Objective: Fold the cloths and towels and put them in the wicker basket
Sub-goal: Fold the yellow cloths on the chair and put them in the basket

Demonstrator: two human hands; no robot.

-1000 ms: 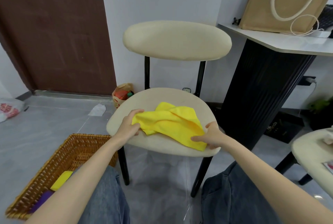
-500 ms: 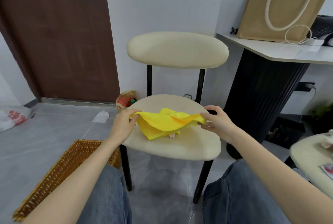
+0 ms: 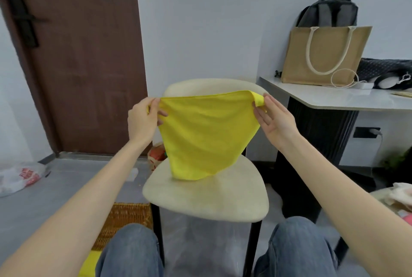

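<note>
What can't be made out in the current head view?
All in the head view:
- the wicker basket: mostly behind the left forearm and knee, so its contents are hidden.
- the chair backrest: largely covered by the yellow cloth, which the left hand and right hand hold up.
- the pale pile: cut off by the right edge, so the items can't be identified.
- the floor bag: partly behind the cloth and blurred.

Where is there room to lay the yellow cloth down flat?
The cream chair seat is bare from the hanging yellow cloth to its front edge. The white tabletop has a free strip before the jute tote bag; its right end is crowded.
</note>
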